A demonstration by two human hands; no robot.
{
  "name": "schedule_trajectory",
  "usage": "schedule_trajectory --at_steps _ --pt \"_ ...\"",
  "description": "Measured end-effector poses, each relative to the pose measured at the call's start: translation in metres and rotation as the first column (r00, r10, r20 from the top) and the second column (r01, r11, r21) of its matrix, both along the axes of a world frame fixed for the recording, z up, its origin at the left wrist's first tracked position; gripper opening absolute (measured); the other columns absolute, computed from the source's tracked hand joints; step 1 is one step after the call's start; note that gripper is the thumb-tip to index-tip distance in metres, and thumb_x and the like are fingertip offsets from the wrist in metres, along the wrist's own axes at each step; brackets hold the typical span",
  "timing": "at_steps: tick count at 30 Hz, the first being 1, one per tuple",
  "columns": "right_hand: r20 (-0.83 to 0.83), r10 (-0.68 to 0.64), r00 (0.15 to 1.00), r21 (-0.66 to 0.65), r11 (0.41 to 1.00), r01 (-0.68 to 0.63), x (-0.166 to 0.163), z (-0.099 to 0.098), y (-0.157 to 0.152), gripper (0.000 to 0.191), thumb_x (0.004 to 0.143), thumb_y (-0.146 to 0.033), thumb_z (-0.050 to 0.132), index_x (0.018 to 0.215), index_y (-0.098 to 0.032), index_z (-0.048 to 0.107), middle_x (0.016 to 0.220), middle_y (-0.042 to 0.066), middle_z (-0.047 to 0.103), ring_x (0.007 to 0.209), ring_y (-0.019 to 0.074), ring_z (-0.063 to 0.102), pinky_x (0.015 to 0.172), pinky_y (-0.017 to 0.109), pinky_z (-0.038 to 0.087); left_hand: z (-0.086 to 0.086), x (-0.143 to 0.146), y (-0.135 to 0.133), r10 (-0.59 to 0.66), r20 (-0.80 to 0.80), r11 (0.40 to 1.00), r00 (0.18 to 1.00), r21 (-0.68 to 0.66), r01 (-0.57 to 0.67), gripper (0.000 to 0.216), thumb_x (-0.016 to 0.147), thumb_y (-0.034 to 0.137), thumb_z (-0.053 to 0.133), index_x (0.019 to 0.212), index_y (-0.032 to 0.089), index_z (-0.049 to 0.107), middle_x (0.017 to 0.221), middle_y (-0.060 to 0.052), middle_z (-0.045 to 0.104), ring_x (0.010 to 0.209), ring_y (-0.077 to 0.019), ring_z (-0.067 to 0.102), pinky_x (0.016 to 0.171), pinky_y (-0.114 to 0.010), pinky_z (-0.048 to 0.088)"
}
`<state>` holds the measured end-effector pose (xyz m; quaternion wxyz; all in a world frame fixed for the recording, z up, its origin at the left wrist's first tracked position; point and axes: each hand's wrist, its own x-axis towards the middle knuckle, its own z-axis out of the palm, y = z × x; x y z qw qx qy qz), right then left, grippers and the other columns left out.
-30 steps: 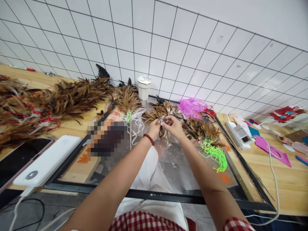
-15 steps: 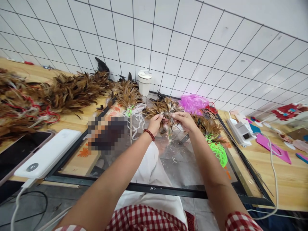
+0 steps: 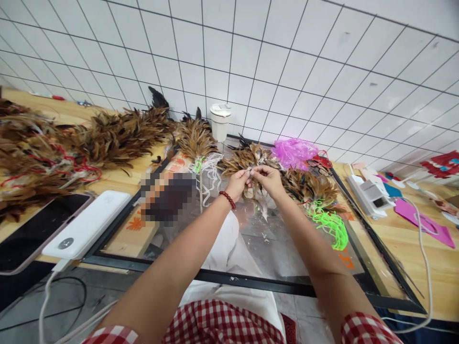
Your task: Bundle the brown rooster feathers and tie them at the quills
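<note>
My left hand (image 3: 239, 184) and my right hand (image 3: 267, 178) meet over a glass pane in a black frame (image 3: 229, 277). Both pinch the same small bunch of brown feathers (image 3: 251, 191), which hangs between the fingertips. A red bead bracelet (image 3: 228, 198) circles my left wrist. Just behind the hands lies a loose pile of brown feathers (image 3: 244, 160). A feather bundle tied with neon green cord (image 3: 328, 224) lies to the right of my right hand.
Large heaps of brown feathers (image 3: 107, 136) cover the wooden table at left. A white power bank (image 3: 88, 224) and a phone (image 3: 32, 234) lie near the front left. A white cup (image 3: 220, 122) stands by the tiled wall. Pink plastic (image 3: 294, 152), a power strip (image 3: 369, 196) and coloured paper lie right.
My hands have come closer together on the feather bunch and shifted slightly right and up in view. The camera has turned a little, sliding the table contents rightward.
</note>
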<state>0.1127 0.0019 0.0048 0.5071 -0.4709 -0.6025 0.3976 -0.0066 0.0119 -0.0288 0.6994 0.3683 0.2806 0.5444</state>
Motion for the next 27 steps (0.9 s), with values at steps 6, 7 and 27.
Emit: schedule_trajectory --at_steps 6,7,27 --pt "-0.083 0.0 0.997 -0.016 1.0 -0.002 0.004 -0.001 0.001 0.03 0.062 -0.044 0.076 0.074 -0.018 0.066 0.064 0.002 0.065 0.056 0.0162 0.06 0.055 0.032 0.052 0.003 -0.002 -0.004 -0.071 0.002 0.997 0.997 0.015 0.071 0.028 0.077 0.036 0.068 0.069 0.014 0.053 0.048 0.007 0.039 0.044 -0.0049 0.04 0.053 -0.021 0.043" --pt "-0.058 -0.018 0.998 0.01 1.0 0.019 0.005 -0.001 0.001 0.028 0.062 -0.042 0.076 0.072 -0.018 0.066 0.063 0.001 0.064 0.056 0.0149 0.059 0.057 0.03 0.051 0.003 -0.002 -0.004 -0.086 -0.005 0.996 0.996 0.022 0.087 0.027 0.078 0.036 0.067 0.069 0.014 0.053 0.048 0.007 0.039 0.044 -0.005 0.04 0.053 -0.022 0.043" --pt "0.752 0.261 0.606 -0.171 0.964 -0.203 0.052 0.056 -0.02 0.011 0.062 -0.03 0.072 0.064 -0.019 0.071 0.055 -0.001 0.063 0.051 0.0116 0.05 0.05 0.025 0.036 0.009 -0.006 -0.002 0.027 0.088 0.997 0.996 -0.068 -0.021 0.027 0.083 0.034 0.062 0.068 0.015 0.051 0.047 0.007 0.038 0.043 -0.0047 0.04 0.054 -0.021 0.042"
